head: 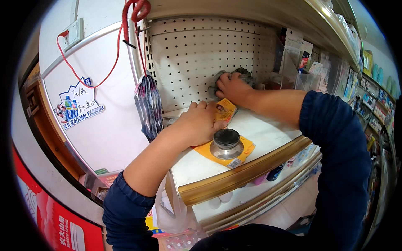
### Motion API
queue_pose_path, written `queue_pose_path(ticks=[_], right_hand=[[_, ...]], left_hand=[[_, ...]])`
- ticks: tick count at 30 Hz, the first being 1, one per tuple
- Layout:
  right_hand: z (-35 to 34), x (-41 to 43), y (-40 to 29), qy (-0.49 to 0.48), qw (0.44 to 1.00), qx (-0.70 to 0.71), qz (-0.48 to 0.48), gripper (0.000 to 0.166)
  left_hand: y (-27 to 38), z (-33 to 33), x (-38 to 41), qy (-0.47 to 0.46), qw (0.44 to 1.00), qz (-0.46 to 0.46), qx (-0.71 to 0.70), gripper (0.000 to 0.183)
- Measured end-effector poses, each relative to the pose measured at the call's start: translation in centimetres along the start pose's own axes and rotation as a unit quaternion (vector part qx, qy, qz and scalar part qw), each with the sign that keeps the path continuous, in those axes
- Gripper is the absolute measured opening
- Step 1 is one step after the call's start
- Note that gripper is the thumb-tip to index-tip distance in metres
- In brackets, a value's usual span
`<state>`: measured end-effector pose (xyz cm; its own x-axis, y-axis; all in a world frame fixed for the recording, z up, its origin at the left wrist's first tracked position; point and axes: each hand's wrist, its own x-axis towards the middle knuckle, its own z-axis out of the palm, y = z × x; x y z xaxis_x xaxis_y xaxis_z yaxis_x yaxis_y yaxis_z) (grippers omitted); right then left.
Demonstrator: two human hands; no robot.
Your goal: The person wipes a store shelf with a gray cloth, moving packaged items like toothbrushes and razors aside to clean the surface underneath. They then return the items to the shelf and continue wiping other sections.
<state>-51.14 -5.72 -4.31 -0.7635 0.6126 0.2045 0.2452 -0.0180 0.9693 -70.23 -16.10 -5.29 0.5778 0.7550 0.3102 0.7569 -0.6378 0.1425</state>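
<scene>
My right hand [234, 88] is closed over a crumpled grey-green cloth [216, 82] at the back of a white shelf [273, 128], against the perforated back panel. Nearer me, my left hand [202, 124] lies on a yellow printed packet [228, 109], its fingers pressed on the packet's left side. By the left thumb, a round metal lid knob with a black top [226, 141] stands on a flat yellow card [248, 149] that bears a barcode. What lies under the left palm is hidden.
A folded patterned cloth [148, 106] hangs at the shelf's left end below a red cord [125, 22]. Clear plastic dividers [287, 67] and packaged goods stand to the right. A brown edge rail [245, 172] runs along the front. An upper shelf [238, 11] overhangs the hands.
</scene>
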Motion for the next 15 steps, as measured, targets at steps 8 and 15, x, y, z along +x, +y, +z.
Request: queue_pose_path(ticks=[8, 15], right_hand=[[1.8, 0.1, 1.7, 0.144, 0.977, 0.145, -0.060, 0.021], [1.8, 1.3, 1.7, 0.286, 0.939, 0.182, -0.057, 0.018]], left_hand=[[0.2, -0.1, -0.1, 0.000, 1.000, -0.003, 0.009, 0.060], [-0.2, 0.0, 0.3, -0.053, 0.999, 0.002, 0.011, 0.050]])
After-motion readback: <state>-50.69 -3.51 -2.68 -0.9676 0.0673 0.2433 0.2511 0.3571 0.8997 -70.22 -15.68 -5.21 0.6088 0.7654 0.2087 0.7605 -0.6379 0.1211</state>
